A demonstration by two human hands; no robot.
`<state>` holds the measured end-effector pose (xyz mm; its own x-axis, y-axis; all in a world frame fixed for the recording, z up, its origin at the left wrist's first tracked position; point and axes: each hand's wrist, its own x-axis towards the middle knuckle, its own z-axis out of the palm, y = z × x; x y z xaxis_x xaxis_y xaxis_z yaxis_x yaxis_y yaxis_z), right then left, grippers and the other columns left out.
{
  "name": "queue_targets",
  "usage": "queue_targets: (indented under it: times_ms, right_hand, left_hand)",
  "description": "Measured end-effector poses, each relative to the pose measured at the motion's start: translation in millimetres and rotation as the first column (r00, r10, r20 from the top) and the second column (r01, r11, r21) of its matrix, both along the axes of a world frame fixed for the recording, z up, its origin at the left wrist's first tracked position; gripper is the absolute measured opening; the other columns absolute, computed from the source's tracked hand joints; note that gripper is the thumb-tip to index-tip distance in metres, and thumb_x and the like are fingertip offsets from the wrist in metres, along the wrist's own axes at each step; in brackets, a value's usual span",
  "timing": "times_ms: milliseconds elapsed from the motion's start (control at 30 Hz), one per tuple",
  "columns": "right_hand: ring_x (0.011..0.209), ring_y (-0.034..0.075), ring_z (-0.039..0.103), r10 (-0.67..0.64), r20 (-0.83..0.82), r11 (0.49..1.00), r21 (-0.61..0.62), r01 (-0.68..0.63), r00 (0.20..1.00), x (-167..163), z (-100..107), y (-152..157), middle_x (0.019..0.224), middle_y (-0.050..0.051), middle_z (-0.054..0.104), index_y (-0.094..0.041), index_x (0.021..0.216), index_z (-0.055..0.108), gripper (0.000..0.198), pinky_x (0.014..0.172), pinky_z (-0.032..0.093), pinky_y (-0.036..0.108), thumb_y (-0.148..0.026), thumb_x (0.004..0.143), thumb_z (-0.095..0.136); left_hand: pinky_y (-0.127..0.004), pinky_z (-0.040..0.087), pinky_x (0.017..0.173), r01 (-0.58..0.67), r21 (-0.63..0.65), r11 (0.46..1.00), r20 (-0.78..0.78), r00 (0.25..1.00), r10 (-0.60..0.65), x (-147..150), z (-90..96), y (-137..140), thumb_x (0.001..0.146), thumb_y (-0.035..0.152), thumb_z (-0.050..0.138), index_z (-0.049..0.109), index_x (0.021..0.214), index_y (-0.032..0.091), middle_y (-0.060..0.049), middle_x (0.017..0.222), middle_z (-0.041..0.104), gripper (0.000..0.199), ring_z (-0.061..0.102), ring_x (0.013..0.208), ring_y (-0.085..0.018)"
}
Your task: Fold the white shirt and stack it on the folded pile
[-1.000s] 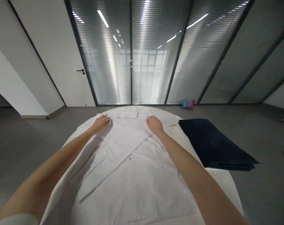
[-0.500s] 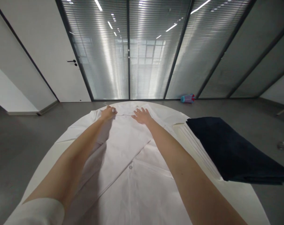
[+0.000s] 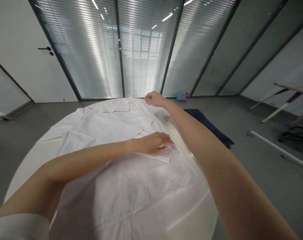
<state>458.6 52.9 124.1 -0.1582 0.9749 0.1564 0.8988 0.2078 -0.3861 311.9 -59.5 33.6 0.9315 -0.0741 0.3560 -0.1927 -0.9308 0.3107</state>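
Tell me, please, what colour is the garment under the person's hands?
White: the garment spread over the table is plain white, seen in the head view.

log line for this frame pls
left hand: flat on white coat, right side | right hand: pinching coat's far edge | table: round, white | dark folded cloth: right of coat

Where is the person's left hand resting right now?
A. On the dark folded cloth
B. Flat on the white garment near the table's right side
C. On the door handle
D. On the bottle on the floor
B: the left hand lies palm down on the white garment spread over the table, away from the dark folded cloth.
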Motion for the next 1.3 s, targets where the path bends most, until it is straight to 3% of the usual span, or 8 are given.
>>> queue_targets:
  times_ms: [133,300,433,600,700,833,1033,1300]
  right_hand:
    - [0.092,0.017,0.069,0.032,0.055,0.999,-0.027,-0.03,0.998,12,6,-44,0.107,0.012,0.074,-0.008,0.112,0.072,0.028,0.09,0.05,0.029,-0.022,0.098,0.054]
    - [0.094,0.017,0.069,0.032,0.13,0.999,-0.024,-0.03,0.991,21,9,-75,0.109,0.011,0.074,-0.011,0.114,0.073,0.026,0.085,0.049,0.024,-0.022,0.097,0.056]
    - [0.099,0.019,0.069,-0.007,0.162,0.999,-0.033,0.012,0.987,21,8,-81,0.111,0.011,0.075,-0.013,0.113,0.074,0.026,0.086,0.049,0.023,-0.021,0.097,0.056]
    - [0.103,0.02,0.069,-0.035,0.162,0.997,-0.056,0.045,0.986,18,3,-71,0.114,0.01,0.074,-0.014,0.112,0.075,0.026,0.091,0.049,0.025,-0.018,0.094,0.057]
    - [0.105,0.022,0.068,-0.058,0.148,0.994,-0.078,0.07,0.987,18,2,-60,0.116,0.011,0.074,-0.014,0.11,0.075,0.025,0.092,0.049,0.026,-0.017,0.093,0.058]
    - [0.102,0.022,0.07,-0.119,0.107,0.984,-0.12,0.132,0.987,18,0,-40,0.113,0.012,0.074,-0.013,0.108,0.075,0.022,0.091,0.05,0.027,-0.018,0.091,0.062]
    - [0.065,0.017,0.071,-0.248,0.01,0.915,-0.326,0.238,0.969,4,-29,3,0.092,0.015,0.076,-0.008,0.093,0.073,0.021,0.066,0.057,0.028,-0.029,0.091,0.068]
    - [0.066,0.02,0.071,-0.447,-0.003,0.842,-0.339,0.42,0.895,-43,-69,55,0.084,0.017,0.073,-0.005,0.101,0.069,0.051,0.064,0.058,0.031,-0.053,0.096,0.056]
  left_hand:
    - [-0.033,0.044,0.095,0.119,0.132,0.984,-0.076,0.991,-0.11,20,-13.4,-56,0.094,0.015,0.053,0.062,0.127,0.023,-0.008,0.124,0.066,0.035,0.062,0.11,-0.02]
    - [-0.036,0.042,0.085,0.088,0.267,0.96,-0.165,0.985,-0.044,27,-10.5,-71,0.091,0.014,0.058,0.063,0.124,0.018,-0.008,0.113,0.068,0.034,0.063,0.1,-0.022]
    - [-0.035,0.04,0.088,0.065,0.223,0.973,-0.174,0.984,-0.026,30,-1.9,-75,0.086,0.011,0.061,0.066,0.101,0.019,-0.006,0.116,0.066,0.017,0.062,0.105,-0.021]
    - [-0.035,0.039,0.085,0.043,0.203,0.978,-0.228,0.974,0.004,34,4.9,-80,0.086,0.011,0.057,0.058,0.12,0.02,-0.006,0.12,0.067,0.035,0.062,0.104,-0.021]
    - [-0.037,0.039,0.085,0.033,0.319,0.947,-0.179,0.984,0.026,29,11.9,-78,0.086,0.016,0.061,0.063,0.111,0.018,-0.008,0.119,0.066,0.025,0.061,0.105,-0.023]
    - [-0.037,0.038,0.085,-0.064,0.465,0.883,0.047,0.998,0.048,-1,25.3,-73,0.089,0.02,0.062,0.066,0.096,0.017,-0.01,0.125,0.062,0.008,0.059,0.106,-0.023]
    - [-0.034,0.034,0.068,-0.224,0.539,0.812,0.194,0.971,0.139,-83,41.2,-82,0.101,0.018,0.046,0.06,0.088,0.018,-0.003,0.087,0.065,0.019,0.055,0.073,-0.016]
    - [-0.033,0.037,0.068,-0.354,0.465,0.812,0.209,0.935,0.288,-155,23.6,-105,0.1,0.016,0.049,0.058,0.085,0.016,-0.002,0.084,0.064,0.018,0.057,0.076,-0.016]
